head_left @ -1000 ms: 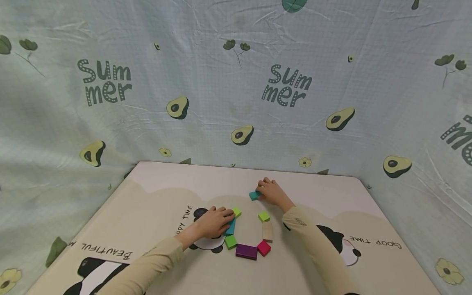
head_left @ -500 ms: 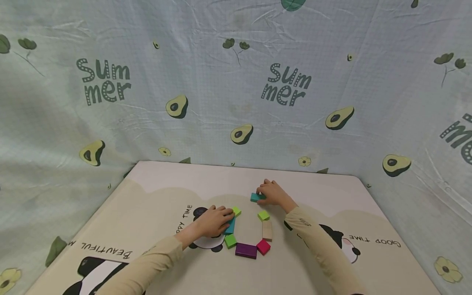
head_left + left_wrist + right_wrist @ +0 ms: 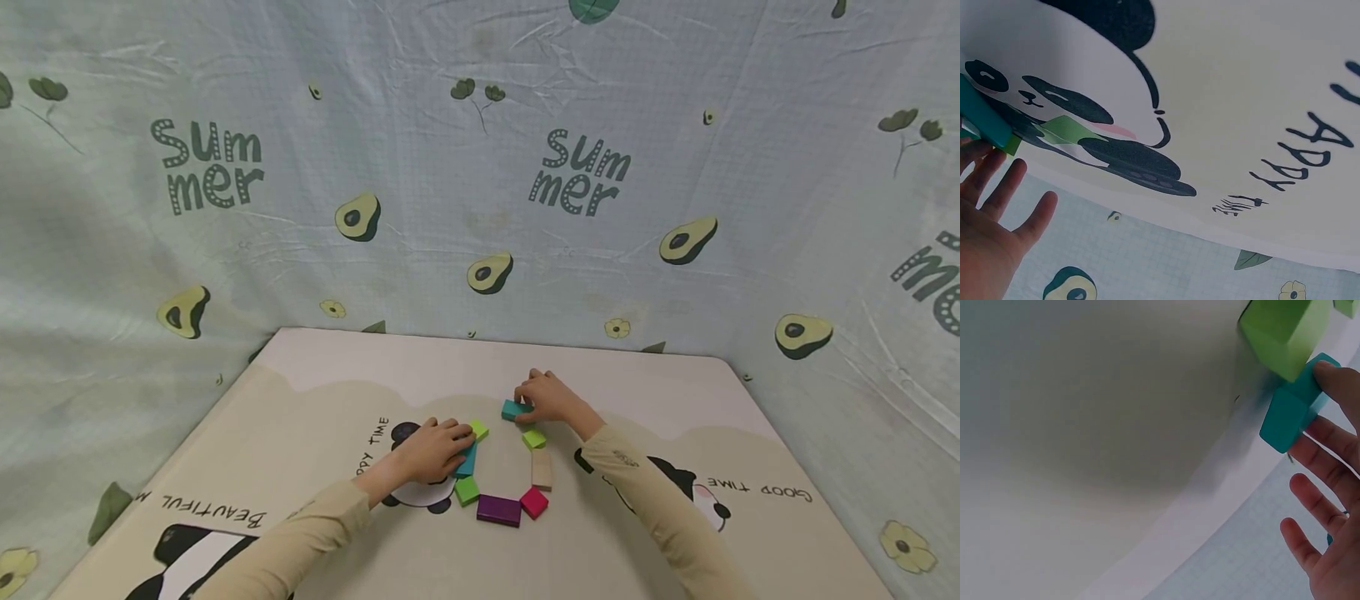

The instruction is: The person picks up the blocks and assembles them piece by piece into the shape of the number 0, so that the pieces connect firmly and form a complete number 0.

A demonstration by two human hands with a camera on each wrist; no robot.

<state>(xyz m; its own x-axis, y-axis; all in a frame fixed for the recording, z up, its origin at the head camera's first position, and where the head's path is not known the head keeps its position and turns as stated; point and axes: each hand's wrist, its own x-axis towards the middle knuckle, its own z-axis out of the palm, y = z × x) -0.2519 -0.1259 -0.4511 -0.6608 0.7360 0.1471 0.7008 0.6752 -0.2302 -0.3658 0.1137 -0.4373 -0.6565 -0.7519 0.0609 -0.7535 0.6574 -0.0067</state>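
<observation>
My right hand (image 3: 552, 397) pinches a teal block (image 3: 513, 410) between thumb and fingers, at the far end of a U of wooden blocks. In the right wrist view that teal block (image 3: 1284, 424) lies right by a light green block (image 3: 1288, 331). My left hand (image 3: 429, 452) rests with extended fingers on a blue block (image 3: 468, 463) on the U's left side, partly hiding it. Its fingertips reach a light green block (image 3: 479, 430). Around the U sit a green block (image 3: 467, 491), a purple block (image 3: 498, 511), a red block (image 3: 534, 502), a plain wood block (image 3: 541, 469) and another light green block (image 3: 534, 438).
The tabletop (image 3: 420, 550) has a cover printed with pandas and lettering. Behind it hangs a pale curtain (image 3: 420, 150) with avocados and "summer" printed on it, close along the table's far edge.
My right hand has drawn the teal block nearer and slightly left, close to the light green block on the right side. My left hand stays in place on the blue block.
</observation>
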